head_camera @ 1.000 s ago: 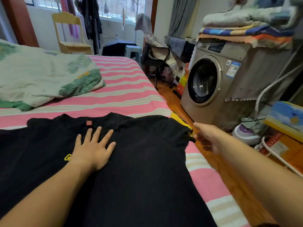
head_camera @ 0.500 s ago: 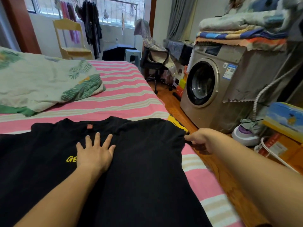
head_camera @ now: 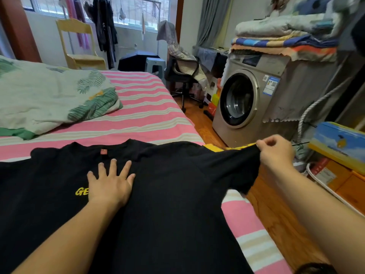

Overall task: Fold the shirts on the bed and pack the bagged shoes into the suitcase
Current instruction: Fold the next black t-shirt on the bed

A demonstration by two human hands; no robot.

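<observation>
A black shirt [head_camera: 173,204] with yellow lettering and a small red neck tag lies spread face up on the pink striped bed [head_camera: 142,119]. My left hand [head_camera: 110,184] presses flat on its chest, fingers spread, just below the collar. My right hand [head_camera: 276,153] pinches the end of the shirt's right sleeve and holds it lifted and stretched out past the bed's edge, above the floor. A yellow strip shows along the sleeve's far edge. No shoes or suitcase are in view.
A rumpled leaf-print quilt [head_camera: 49,99] lies at the bed's far left. Right of the bed stand a washing machine [head_camera: 246,101] topped with folded blankets, an office chair [head_camera: 183,76], and boxes [head_camera: 339,145] on the wooden floor. A yellow chair [head_camera: 79,44] stands by the window.
My right hand took hold of the sleeve end at the bed's edge and pulled it up and out to the right. My left hand stayed pressed on the chest.
</observation>
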